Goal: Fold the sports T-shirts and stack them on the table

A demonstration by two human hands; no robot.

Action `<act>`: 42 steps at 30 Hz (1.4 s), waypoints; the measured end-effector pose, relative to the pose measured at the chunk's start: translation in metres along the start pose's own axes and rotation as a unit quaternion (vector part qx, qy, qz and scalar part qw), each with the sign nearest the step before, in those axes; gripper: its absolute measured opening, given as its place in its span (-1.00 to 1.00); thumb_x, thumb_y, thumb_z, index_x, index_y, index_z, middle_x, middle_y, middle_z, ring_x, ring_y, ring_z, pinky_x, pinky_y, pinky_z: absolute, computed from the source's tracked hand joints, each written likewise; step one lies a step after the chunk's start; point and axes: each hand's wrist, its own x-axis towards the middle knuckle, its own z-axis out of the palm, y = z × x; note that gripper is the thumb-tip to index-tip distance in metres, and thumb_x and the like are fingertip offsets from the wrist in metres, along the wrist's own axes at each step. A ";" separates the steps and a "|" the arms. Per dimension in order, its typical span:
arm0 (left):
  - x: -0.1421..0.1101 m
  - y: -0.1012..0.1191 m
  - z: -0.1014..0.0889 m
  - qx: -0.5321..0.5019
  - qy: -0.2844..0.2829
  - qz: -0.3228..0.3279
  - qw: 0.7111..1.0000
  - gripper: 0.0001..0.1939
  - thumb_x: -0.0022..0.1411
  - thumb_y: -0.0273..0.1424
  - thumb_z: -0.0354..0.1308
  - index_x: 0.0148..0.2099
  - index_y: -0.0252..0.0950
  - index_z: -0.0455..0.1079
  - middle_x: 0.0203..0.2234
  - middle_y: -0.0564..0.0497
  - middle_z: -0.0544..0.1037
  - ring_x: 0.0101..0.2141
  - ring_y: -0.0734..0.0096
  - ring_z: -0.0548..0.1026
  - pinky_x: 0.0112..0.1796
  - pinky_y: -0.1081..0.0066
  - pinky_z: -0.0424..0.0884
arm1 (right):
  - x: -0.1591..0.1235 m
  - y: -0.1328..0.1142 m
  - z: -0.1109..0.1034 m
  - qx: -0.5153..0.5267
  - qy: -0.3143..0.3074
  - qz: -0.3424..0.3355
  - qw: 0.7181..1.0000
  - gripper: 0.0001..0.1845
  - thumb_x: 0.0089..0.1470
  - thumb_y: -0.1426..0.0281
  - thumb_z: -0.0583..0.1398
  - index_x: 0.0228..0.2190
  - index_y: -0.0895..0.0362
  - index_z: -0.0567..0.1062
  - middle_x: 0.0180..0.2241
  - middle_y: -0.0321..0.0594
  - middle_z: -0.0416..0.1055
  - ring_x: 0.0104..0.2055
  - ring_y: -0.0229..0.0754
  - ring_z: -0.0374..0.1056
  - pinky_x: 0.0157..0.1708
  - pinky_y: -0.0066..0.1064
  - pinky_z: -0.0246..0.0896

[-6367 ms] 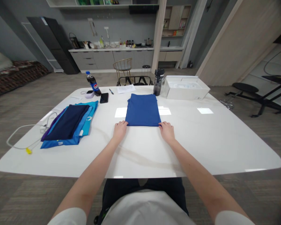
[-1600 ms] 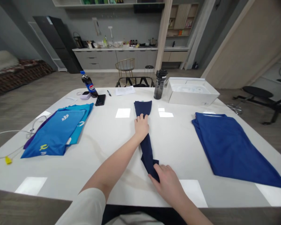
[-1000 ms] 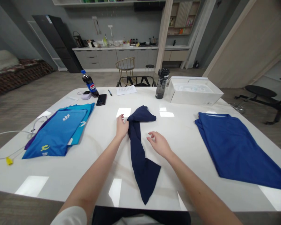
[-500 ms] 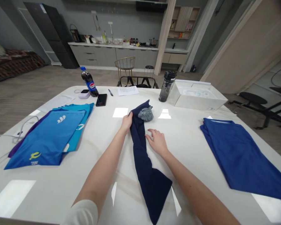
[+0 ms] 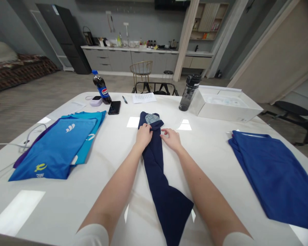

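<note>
A navy garment (image 5: pixel 156 177) lies in a long, narrow strip down the middle of the table, its near end widening to a slanted corner. At its far end shows a grey speckled patch (image 5: pixel 152 118), framed by navy cloth. My left hand (image 5: pixel 143 136) rests on the strip just below that patch, fingers closed on the cloth. Beside the strip's right edge is my right hand (image 5: pixel 172 139), with thumb and forefinger slightly apart at the fabric's side; whether the tips touch it is hard to see.
Left on the white table (image 5: pixel 105 191) lie blue shirts (image 5: pixel 53 147), with a cable near them. A folded royal-blue garment (image 5: pixel 274 177) is at the right. Behind stand a cola bottle (image 5: pixel 102 87), phone (image 5: pixel 114 107), paper (image 5: pixel 144 98), dark tumbler (image 5: pixel 189 93) and white box (image 5: pixel 228 106).
Royal-blue garment moved from the centre to the right; navy garment came from the left pile to the centre. Lately its far end was turned, baring the speckled patch, and my left hand shifted onto it.
</note>
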 end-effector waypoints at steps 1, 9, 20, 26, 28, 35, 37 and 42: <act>0.002 0.000 0.001 -0.045 0.022 -0.020 0.999 -0.82 0.29 -0.43 0.16 -0.06 -0.26 0.47 -0.06 -0.16 0.54 0.00 0.12 0.50 0.11 0.18 0.37 | 0.000 0.002 0.001 0.010 0.004 0.000 1.000 -0.68 0.22 0.21 0.22 -0.03 0.00 0.57 -0.21 -0.25 0.55 -0.10 -0.09 0.41 -0.02 -0.24 0.11; 0.036 -0.048 -0.038 -0.593 0.166 -0.340 0.711 -0.76 0.36 -0.34 0.01 -0.07 -0.35 0.42 -0.28 -0.12 0.60 -0.20 0.26 0.61 -0.12 0.25 0.55 | 0.000 -0.005 0.001 0.049 0.006 0.018 0.999 -0.69 0.22 0.12 0.21 -0.11 0.00 0.58 -0.29 -0.33 0.56 -0.31 -0.19 0.40 -0.12 -0.30 0.16; 0.016 -0.071 -0.042 -0.045 0.086 -0.094 0.991 -0.59 0.35 -0.53 -0.06 0.16 -0.34 0.42 0.14 -0.30 0.47 0.25 0.05 0.36 0.30 0.05 0.18 | 0.022 -0.073 0.032 0.014 -0.019 -0.033 0.999 -0.55 0.26 0.12 0.19 0.05 0.11 0.50 -0.06 -0.08 0.49 -0.02 -0.04 0.40 -0.01 -0.24 0.24; 0.013 -0.067 -0.016 0.046 -0.002 -0.100 0.994 -0.54 0.47 -0.32 -0.15 0.26 -0.36 0.36 0.34 -0.32 0.29 0.40 -0.06 0.11 0.33 -0.12 0.02 | 0.047 -0.109 0.059 -0.109 -0.036 -0.012 0.993 -0.72 0.31 0.22 0.13 -0.11 0.11 0.53 0.00 0.02 0.45 0.00 0.10 0.37 -0.03 -0.08 0.21; 0.013 -0.068 -0.017 0.055 -0.019 -0.101 0.993 -0.51 0.48 -0.29 -0.16 0.30 -0.35 0.34 0.36 -0.30 0.25 0.41 -0.06 0.08 0.34 -0.11 0.00 | 0.049 -0.103 0.053 -0.104 -0.024 -0.012 0.994 -0.76 0.34 0.28 0.09 -0.18 0.09 0.52 -0.06 -0.02 0.48 -0.05 0.06 0.39 -0.06 -0.13 0.20; 0.014 -0.068 -0.023 0.059 -0.058 -0.102 0.991 -0.36 0.43 -0.06 -0.03 0.39 -0.29 0.25 0.42 -0.27 0.13 0.44 -0.07 -0.03 0.37 -0.08 -0.13 | 0.043 0.027 -0.040 0.003 0.132 0.171 0.976 -0.72 0.33 0.28 0.01 -0.13 0.11 0.46 -0.22 -0.02 0.55 -0.17 0.02 0.42 -0.20 -0.28 0.20; 0.014 -0.065 -0.021 0.055 -0.062 -0.079 0.993 -0.34 0.38 -0.06 0.08 0.39 -0.26 0.25 0.44 -0.26 0.09 0.44 -0.05 -0.02 0.37 -0.06 -0.11 | 0.036 0.073 -0.068 -0.003 0.168 0.233 0.958 -0.76 0.23 0.38 0.06 -0.16 0.13 0.49 -0.17 0.03 0.55 -0.12 0.04 0.42 -0.16 -0.28 0.20; 0.012 -0.039 -0.016 0.083 -0.036 0.027 0.996 -0.35 0.28 -0.33 0.23 0.38 -0.27 0.26 0.42 -0.27 0.13 0.42 -0.08 0.05 0.37 -0.08 -0.08 | 0.014 0.111 -0.092 -0.011 0.211 0.315 0.925 -0.54 0.14 0.40 0.07 0.06 0.23 0.42 -0.16 0.06 0.52 -0.12 0.05 0.40 -0.12 -0.22 0.21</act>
